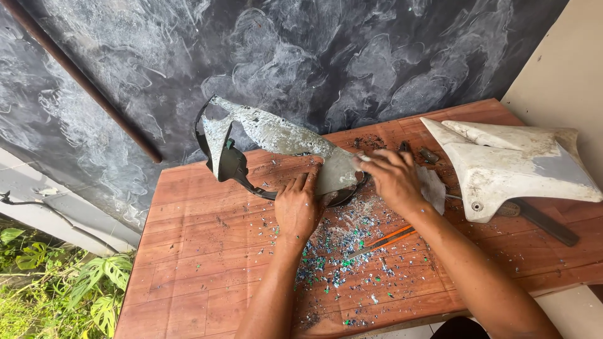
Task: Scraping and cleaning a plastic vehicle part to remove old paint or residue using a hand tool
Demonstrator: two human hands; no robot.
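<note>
Soft even daylight, faint shadows, sharp focus, edges stretched.

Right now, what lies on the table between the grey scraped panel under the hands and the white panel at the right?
In the head view, a pale rag lies between the grey panel and the white panel, partly under the right hand.

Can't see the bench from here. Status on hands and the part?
Left hand flat, steadying the grey fairing panel. Right hand pressed on its lower edge, grip unclear. Paint flakes, orange-handled tool beneath; white panel alongside.
</note>
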